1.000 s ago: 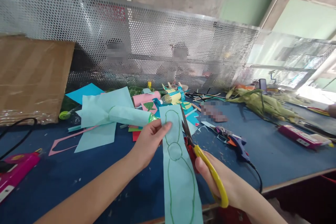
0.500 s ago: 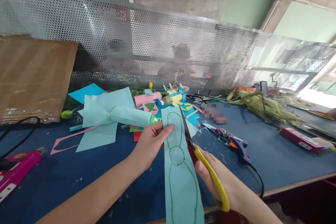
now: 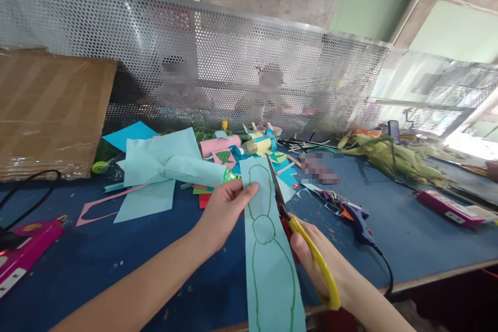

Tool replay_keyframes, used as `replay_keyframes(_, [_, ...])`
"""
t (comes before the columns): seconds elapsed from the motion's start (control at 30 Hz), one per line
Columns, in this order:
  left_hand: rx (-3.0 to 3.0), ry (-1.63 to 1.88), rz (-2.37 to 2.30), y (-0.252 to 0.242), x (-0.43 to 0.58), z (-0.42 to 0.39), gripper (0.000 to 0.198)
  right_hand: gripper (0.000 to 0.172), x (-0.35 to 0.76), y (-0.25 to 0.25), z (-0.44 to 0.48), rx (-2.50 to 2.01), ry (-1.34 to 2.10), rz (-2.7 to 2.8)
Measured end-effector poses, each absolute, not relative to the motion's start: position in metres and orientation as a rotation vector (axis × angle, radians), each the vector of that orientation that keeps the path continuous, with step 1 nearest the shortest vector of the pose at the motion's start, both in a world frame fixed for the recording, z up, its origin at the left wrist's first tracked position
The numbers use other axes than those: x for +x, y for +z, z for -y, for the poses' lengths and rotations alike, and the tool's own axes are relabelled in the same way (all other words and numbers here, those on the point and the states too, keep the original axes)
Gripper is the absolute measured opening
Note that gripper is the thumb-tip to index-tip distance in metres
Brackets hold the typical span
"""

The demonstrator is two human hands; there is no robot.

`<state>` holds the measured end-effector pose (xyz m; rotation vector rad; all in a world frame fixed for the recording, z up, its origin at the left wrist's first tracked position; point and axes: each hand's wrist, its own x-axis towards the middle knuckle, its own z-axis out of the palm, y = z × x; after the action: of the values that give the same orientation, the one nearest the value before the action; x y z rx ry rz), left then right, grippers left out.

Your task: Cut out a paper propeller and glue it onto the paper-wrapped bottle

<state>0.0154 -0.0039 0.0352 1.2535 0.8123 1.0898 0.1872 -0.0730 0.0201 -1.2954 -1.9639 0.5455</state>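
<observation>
A long strip of light blue paper (image 3: 268, 270) hangs upright in front of me, with a green bow-like outline drawn on it. My left hand (image 3: 229, 202) pinches its left edge near the top, thumb on the front face. In my right hand (image 3: 311, 249) are scissors (image 3: 317, 259) with yellow handles and dark blades. The blades point up along the strip's right edge, close to the top of the drawn line. Part of the scissor handles is hidden by my fingers.
Light blue paper sheets (image 3: 155, 161) and a paper-wrapped bottle (image 3: 259, 145) lie behind the strip. A blue glue gun (image 3: 358, 223) with a cable rests at right, near corn husks (image 3: 377, 158). Magenta power strips (image 3: 447, 207) sit at both sides. Cardboard (image 3: 50, 114) leans at left against perforated metal (image 3: 241, 52).
The view has shifted slightly. Both hands keep nearly the same pose on the paper and scissors. A person's hand now shows at the far right edge.
</observation>
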Motion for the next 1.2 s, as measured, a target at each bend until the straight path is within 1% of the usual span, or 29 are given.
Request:
replay_keyframes(0.93, [1.089,1.019,-0.715,0.037,0.016,0.004,0.025,0.058,0.189,0.01,0.071,-1.359,0.78,1.863])
replay_keyframes(1.2, [1.196,1.049,-0.78,0.034,0.013,0.0,0.026,0.057,0.19,0.008,0.074,-1.343,0.879,1.826])
